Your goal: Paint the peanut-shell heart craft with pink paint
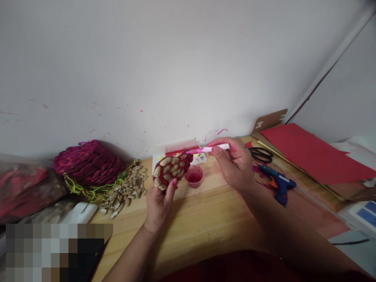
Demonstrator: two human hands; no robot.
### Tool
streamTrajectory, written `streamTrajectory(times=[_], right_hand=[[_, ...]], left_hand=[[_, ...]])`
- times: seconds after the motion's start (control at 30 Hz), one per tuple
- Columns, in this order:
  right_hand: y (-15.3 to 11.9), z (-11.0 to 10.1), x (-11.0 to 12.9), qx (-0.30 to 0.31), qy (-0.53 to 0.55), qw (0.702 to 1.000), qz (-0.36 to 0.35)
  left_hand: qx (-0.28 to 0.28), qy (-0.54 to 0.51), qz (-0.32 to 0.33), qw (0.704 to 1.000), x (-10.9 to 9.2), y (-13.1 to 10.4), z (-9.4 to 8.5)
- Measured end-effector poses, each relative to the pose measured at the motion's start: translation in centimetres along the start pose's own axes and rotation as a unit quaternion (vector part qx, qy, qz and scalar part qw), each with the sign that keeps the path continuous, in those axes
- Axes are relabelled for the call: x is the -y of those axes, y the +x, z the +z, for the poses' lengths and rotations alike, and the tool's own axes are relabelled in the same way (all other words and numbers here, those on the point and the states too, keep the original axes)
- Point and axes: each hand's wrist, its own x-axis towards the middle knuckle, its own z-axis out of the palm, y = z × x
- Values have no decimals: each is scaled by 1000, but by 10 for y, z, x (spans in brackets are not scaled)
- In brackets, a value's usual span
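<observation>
My left hand [158, 205] grips a red piece covered with peanut shells [172, 170], tilted up above the table. Most of its shells are bare tan; those at its right end are dark magenta. A paintbrush [216, 148] with a white, pink-stained handle is pinched in my right hand [233, 164]. Its tip meets the painted end of the shell piece, though the bristles are hard to make out. Just behind and right of the piece, a small clear cup [194, 177] holds dark pink paint.
Loose peanut shells [129, 190] lie left, beside a large magenta shell-covered form [89, 162] with green strands. On the right are black-handled scissors [261, 154], a blue glue gun [279, 183] and red sheets [317, 154]. The paint-spotted wall [176, 78] rises directly behind.
</observation>
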Motion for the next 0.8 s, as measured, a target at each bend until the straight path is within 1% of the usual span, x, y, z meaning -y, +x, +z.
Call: streamTrajectory(times=[0.1, 0.23, 0.4, 0.6, 0.7, 0.8], right_hand=[[0, 0, -1, 5, 2, 1000, 3], [1, 0, -1, -9, -5, 1000, -5], [-1, 1, -2, 1, 19, 1000, 2], [-2, 1, -8, 4, 8, 1000, 19], [-3, 3, -3, 5, 18, 1000, 9], [-5, 4, 2, 21, 7, 1000, -17]], left_hand=[[-4, -7, 10, 1000, -1, 0, 1], [-7, -9, 13, 1000, 0, 0, 1], [-3, -13, 3, 1000, 0, -1, 1], [-8, -32, -9, 999, -3, 1, 0], [-2, -47, -20, 999, -4, 1, 0], [0, -43, -24, 999, -4, 1, 1]])
